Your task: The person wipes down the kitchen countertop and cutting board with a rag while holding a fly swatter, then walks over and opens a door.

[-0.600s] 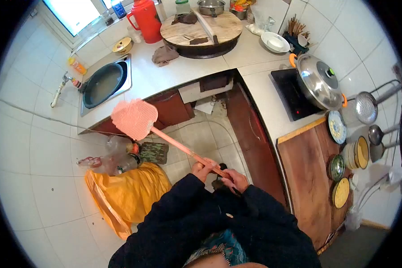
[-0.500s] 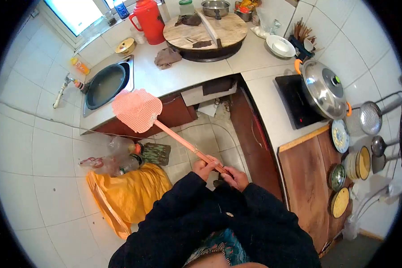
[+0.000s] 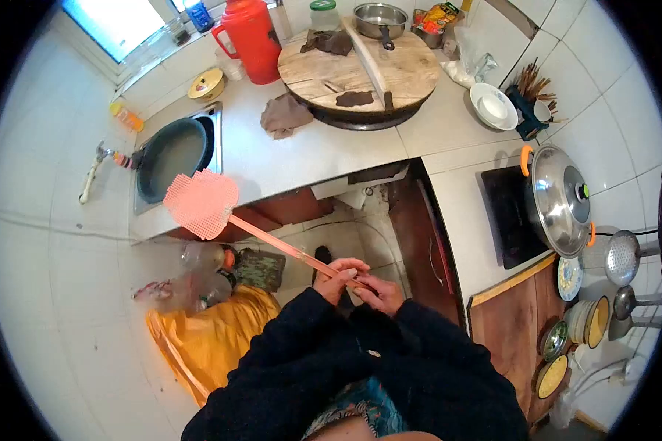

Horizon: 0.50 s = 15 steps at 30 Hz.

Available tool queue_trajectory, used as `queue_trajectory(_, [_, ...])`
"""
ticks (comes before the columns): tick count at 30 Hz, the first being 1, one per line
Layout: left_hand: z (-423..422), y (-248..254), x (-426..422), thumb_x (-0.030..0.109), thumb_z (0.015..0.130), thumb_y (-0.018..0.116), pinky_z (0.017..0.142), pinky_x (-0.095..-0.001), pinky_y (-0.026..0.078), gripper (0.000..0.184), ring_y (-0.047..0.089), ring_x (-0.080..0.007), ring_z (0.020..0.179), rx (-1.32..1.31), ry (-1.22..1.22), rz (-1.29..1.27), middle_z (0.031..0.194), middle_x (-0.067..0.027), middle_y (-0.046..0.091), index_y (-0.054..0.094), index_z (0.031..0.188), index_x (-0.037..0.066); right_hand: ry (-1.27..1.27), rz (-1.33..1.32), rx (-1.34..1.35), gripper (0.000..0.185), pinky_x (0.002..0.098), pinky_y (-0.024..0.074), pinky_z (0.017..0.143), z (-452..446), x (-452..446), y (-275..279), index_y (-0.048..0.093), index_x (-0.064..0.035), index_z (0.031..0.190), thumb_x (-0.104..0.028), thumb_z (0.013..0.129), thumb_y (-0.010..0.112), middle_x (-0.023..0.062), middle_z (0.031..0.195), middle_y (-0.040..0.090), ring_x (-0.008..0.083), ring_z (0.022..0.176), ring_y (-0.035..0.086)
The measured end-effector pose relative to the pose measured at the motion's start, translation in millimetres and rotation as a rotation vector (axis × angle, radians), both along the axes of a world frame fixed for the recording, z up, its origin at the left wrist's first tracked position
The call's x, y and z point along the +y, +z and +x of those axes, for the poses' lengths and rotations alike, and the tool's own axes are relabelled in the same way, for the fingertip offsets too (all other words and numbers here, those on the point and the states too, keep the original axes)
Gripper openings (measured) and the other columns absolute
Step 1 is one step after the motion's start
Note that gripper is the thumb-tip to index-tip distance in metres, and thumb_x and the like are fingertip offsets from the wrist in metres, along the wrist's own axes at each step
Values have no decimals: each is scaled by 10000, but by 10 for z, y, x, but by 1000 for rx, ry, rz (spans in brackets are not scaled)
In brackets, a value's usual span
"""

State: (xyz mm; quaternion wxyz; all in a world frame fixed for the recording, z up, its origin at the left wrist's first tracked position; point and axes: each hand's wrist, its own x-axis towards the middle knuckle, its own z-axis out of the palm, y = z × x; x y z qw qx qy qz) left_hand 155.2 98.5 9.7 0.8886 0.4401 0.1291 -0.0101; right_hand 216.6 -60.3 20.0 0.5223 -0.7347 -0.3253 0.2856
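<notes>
A pink fly swatter [image 3: 202, 203] stretches toward the upper left in front of me, its mesh head near the sink's front edge. My left hand [image 3: 338, 281] is closed around the handle. Just behind it, my right hand [image 3: 381, 294] grips the handle's end, with the two hands almost touching. The fingers hide the last stretch of the handle. Beyond the swatter's head, a dark basin [image 3: 171, 163] of water sits in the sink.
A yellow bag [image 3: 221, 334] and plastic bottles lie on the floor at left. On the counter stand a red thermos [image 3: 251, 44], a round wooden lid [image 3: 357, 66] and a grey cloth [image 3: 285, 115]. At right are a lidded pot [image 3: 559, 202], a cutting board [image 3: 504, 316] and hanging ladles.
The swatter's head has shifted left and slightly down in view. My left hand's fingers have moved on the handle. The whole view has tilted, and a dark shoe shows beside my hands.
</notes>
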Motion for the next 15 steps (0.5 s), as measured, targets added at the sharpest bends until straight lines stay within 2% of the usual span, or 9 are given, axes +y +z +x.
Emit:
queue_trajectory(2, [182, -51, 242, 124, 832, 523, 844, -335, 437, 246, 553, -203, 933, -24, -13, 31, 1024, -127, 574, 527, 1044, -1, 16, 0, 41, 306, 234, 448, 606, 170, 205, -83, 549, -48, 1099, -145, 814, 605, 58, 818, 607, 89, 681, 555])
queue_trajectory(5, [416, 47, 675, 98, 830, 518, 851, -333, 434, 224, 553, -197, 933, -46, -22, 68, 1030, -128, 573, 539, 1027, -8, 14, -51, -5, 322, 224, 441, 595, 373, 624, -46, 541, -69, 1124, -148, 818, 599, 53, 818, 607, 75, 676, 551])
queue_trajectory(6, [488, 126, 831, 74, 823, 513, 846, -325, 438, 206, 548, -192, 941, -32, -18, 86, 1027, -131, 576, 554, 1006, -13, 27, -86, 82, 315, 231, 441, 591, 456, 810, 69, 543, -77, 1122, -177, 827, 591, 50, 823, 607, 78, 666, 549])
queue_trajectory(9, [663, 305, 1184, 63, 822, 508, 832, -327, 451, 201, 554, -192, 933, -100, 20, 190, 1012, -131, 581, 560, 997, -19, 32, -53, 67, 293, 254, 447, 604, 624, 1194, 24, 554, -71, 1097, -191, 831, 580, 65, 833, 613, 108, 687, 568])
queue_trajectory(15, [863, 189, 1691, 103, 822, 523, 798, -337, 475, 218, 586, -208, 872, -66, 67, 155, 975, -128, 593, 566, 998, -18, 84, -151, -156, 212, 280, 458, 694, 962, 1657, 99, 597, -49, 981, -173, 811, 583, 104, 862, 605, 160, 807, 589])
